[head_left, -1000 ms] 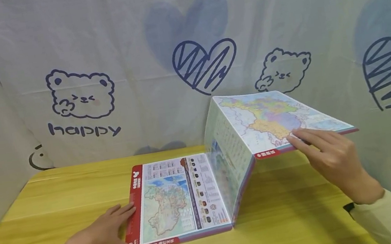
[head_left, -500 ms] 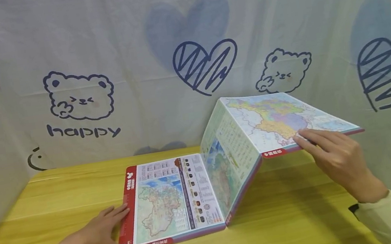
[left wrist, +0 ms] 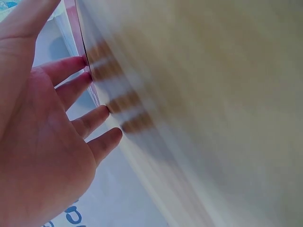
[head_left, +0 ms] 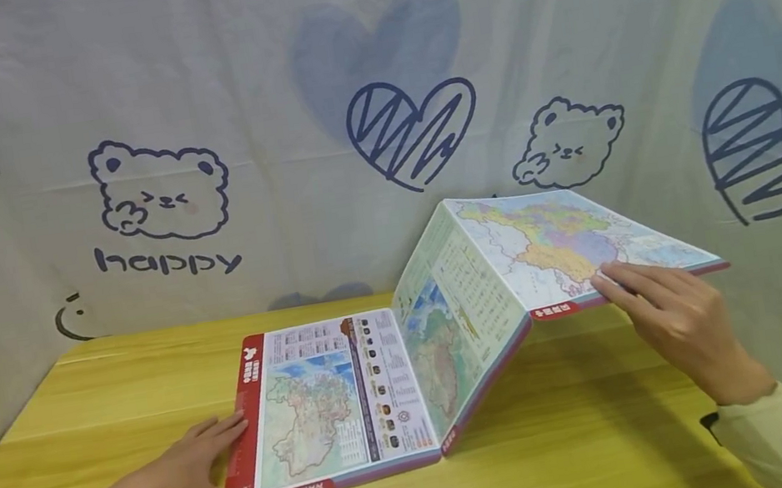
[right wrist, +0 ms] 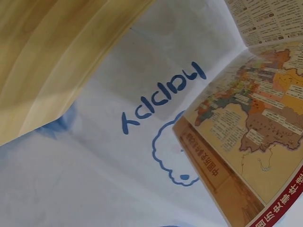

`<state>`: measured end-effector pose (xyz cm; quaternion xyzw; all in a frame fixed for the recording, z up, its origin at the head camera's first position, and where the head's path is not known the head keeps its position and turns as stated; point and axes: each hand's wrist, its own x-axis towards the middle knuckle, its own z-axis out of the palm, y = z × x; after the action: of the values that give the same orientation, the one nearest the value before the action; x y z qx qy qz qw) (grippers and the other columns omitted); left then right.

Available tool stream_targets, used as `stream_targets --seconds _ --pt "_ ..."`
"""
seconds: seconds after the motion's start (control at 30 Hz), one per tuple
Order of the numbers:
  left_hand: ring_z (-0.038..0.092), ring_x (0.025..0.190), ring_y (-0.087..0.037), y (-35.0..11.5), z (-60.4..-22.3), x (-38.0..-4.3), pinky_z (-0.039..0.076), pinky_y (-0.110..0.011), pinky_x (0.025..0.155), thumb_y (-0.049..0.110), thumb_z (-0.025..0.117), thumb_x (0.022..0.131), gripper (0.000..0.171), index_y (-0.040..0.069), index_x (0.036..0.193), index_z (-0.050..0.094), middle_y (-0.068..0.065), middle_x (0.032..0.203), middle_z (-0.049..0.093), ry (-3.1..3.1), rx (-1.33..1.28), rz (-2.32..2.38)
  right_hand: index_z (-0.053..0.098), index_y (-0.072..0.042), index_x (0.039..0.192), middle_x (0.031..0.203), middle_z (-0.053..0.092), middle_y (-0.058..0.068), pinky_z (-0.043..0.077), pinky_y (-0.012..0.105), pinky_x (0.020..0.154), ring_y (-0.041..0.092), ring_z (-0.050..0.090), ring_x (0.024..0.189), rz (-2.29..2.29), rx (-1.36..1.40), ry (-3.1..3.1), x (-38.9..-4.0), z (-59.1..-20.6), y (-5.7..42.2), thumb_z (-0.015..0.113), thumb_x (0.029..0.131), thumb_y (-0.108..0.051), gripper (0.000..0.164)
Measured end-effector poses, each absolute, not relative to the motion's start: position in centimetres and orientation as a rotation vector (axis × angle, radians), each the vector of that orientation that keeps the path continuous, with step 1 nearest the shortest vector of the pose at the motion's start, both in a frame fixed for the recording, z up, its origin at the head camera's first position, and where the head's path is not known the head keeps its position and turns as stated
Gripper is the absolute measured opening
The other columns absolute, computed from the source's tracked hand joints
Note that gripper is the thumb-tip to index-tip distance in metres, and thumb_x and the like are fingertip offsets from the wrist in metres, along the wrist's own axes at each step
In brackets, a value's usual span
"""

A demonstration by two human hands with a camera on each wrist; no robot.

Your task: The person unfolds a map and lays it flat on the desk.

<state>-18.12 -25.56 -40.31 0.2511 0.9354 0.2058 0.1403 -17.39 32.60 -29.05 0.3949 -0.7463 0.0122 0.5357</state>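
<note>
A folding map of stiff laminated panels (head_left: pixel 313 412) opens in a zigzag on the table. Its red-edged left panel lies flat, the middle panel (head_left: pixel 443 337) slopes up to the right, and the right panel (head_left: pixel 565 239) is raised. My left hand (head_left: pixel 174 470) lies at the red edge, fingers extended and thumb at the near corner; in the left wrist view, the fingertips (left wrist: pixel 113 135) meet the map's edge. My right hand (head_left: pixel 674 311) grips the raised panel's near edge, fingers on top, thumb hidden. The right wrist view shows a printed underside (right wrist: pixel 270 109) with a brownish map.
The yellow wood-grain table (head_left: pixel 116 386) runs back to a pale curtain (head_left: pixel 258 61) printed with bears and hearts. Curtain also hangs close at the left and right sides. Under the raised panel a shadow falls across the table.
The map's flat panel has slid left along with my left hand. The middle panel slopes less steeply and faces me more. My right hand has shifted slightly right with the raised panel.
</note>
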Motion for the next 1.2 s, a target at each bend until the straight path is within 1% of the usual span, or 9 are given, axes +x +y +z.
stream_targets --seconds 0.23,0.37,0.43,0.53,0.6,0.67,1.03,1.2 --pt "0.023 0.127 -0.061 -25.6 -40.3 -18.0 0.030 -0.074 0.094 0.047 0.086 0.063 0.107 -0.010 0.141 0.039 -0.030 0.147 0.032 2.707 0.727 0.601 0.073 0.001 0.101 0.098 0.070 0.021 0.048 0.053 0.064 0.042 0.066 0.075 0.075 0.940 -1.732 -17.7 -29.8 33.8 0.044 0.102 -0.010 0.031" --pt "0.022 0.127 -0.060 -25.6 -40.4 -18.1 0.029 -0.074 0.094 0.049 0.086 0.062 0.110 -0.008 0.142 0.038 -0.029 0.148 0.031 2.703 0.678 0.601 0.073 0.000 0.101 0.098 0.071 0.020 0.048 0.052 0.068 0.042 0.066 0.076 0.062 0.933 -1.750 -17.7 -30.4 34.8 0.043 0.103 -0.012 0.032" --pt "0.022 0.127 -0.061 -25.6 -40.3 -18.1 0.029 -0.075 0.094 0.049 0.086 0.062 0.110 -0.008 0.143 0.037 -0.029 0.148 0.030 2.699 0.663 0.594 0.073 0.000 0.102 0.099 0.071 0.019 0.046 0.050 0.075 0.041 0.066 0.078 0.049 0.925 -1.771 -17.7 -30.7 35.4 0.042 0.104 -0.015 0.035" --pt "0.022 0.126 -0.061 -25.5 -40.2 -18.1 0.029 -0.075 0.093 0.049 0.086 0.063 0.110 -0.008 0.143 0.037 -0.029 0.148 0.030 2.698 0.650 0.584 0.073 0.000 0.103 0.099 0.071 0.020 0.045 0.038 0.092 0.041 0.066 0.078 0.044 0.923 -1.787 -17.7 -31.1 36.2 0.041 0.105 -0.016 0.035" --pt "0.021 0.126 -0.062 -25.4 -40.1 -18.0 0.029 -0.075 0.093 0.049 0.086 0.063 0.110 -0.009 0.143 0.037 -0.030 0.147 0.030 2.697 0.638 0.581 0.073 0.000 0.104 0.100 0.070 0.020 0.035 0.028 0.103 0.042 0.066 0.079 0.043 0.924 -1.795 -17.7 -31.4 36.7 0.041 0.105 -0.018 0.036" --pt "0.021 0.126 -0.062 -25.2 -40.0 -18.0 0.029 -0.075 0.093 0.050 0.086 0.062 0.111 -0.008 0.143 0.036 -0.030 0.147 0.030 2.695 0.618 0.582 0.072 0.001 0.104 0.100 0.070 0.021 0.027 0.022 0.108 0.042 0.066 0.078 0.049 0.929 -1.798 -17.8 -31.6 37.1 0.041 0.105 -0.018 0.036" --pt "0.018 0.126 -0.061 -24.6 -39.4 -18.0 0.028 -0.076 0.093 0.046 0.087 0.063 0.111 -0.006 0.145 0.034 -0.030 0.146 0.031 2.677 0.490 0.585 0.073 0.002 0.101 0.098 0.070 0.022 0.027 0.022 0.109 0.042 0.064 0.075 0.088 0.952 -1.786 -17.9 -32.7 39.1 0.043 0.105 -0.019 0.037" --pt "0.017 0.126 -0.061 -24.7 -39.3 -18.1 0.026 -0.076 0.094 0.043 0.089 0.060 0.112 -0.005 0.145 0.035 -0.030 0.146 0.031 2.676 0.461 0.575 0.073 0.001 0.102 0.098 0.070 0.021 0.027 0.022 0.109 0.039 0.064 0.078 0.089 0.953 -1.802 -17.8 -33.4 40.2 0.041 0.105 -0.020 0.038"
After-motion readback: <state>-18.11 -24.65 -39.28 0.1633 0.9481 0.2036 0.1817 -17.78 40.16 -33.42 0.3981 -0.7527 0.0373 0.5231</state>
